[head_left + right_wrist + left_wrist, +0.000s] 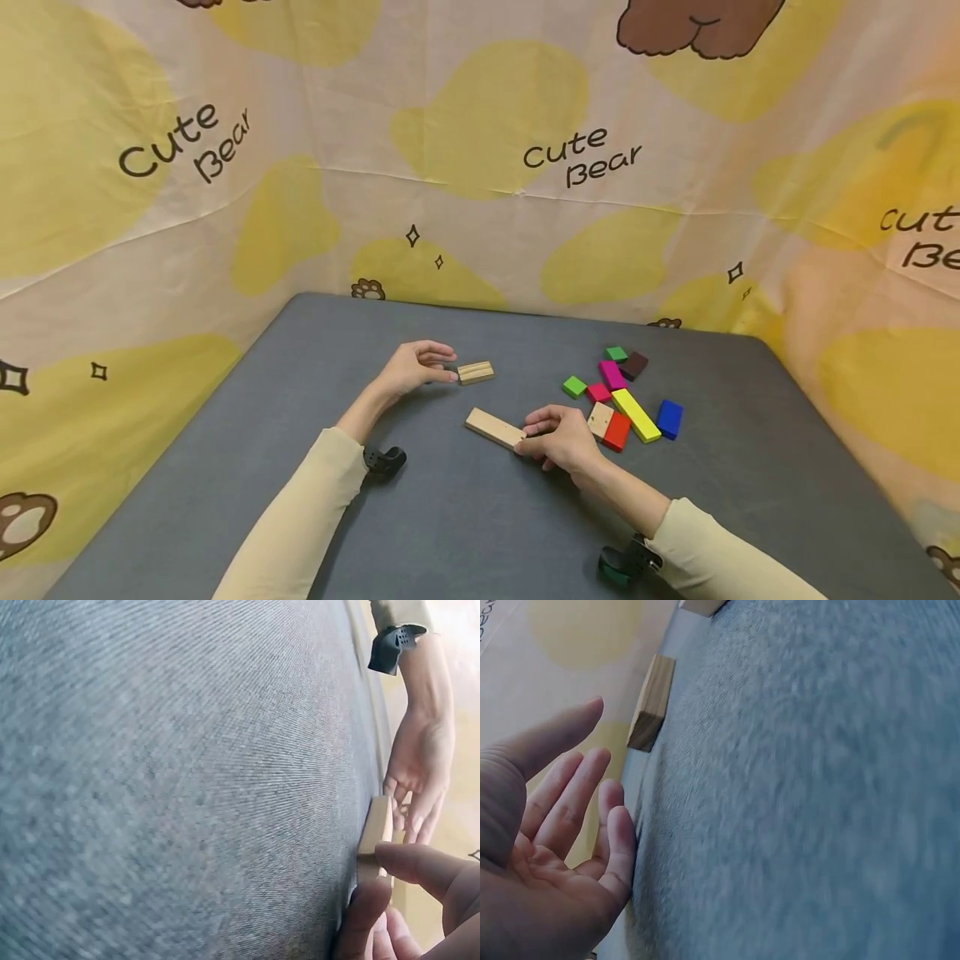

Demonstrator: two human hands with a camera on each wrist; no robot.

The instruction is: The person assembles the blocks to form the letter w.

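My right hand (566,442) pinches the near right end of a long, pale wooden block (492,427) between thumb and fingers. That block lies slanted on the grey table; its held end also shows in the right wrist view. Farther back, a shorter wooden block (476,372) with a lengthwise line along its top lies on the table. Just left of it is my left hand (408,367), fingers relaxed and slightly bent. In the left wrist view a gap separates the thumb and fingers from the short block (652,705), and the palm holds nothing.
Right of the long block lies a loose cluster: a yellow block (636,415), a red one (617,432), a blue one (670,419), a magenta one (612,375), a dark brown one (634,365), a green one (574,387) and others. Patterned cloth (480,167) hangs behind the grey table (465,533).
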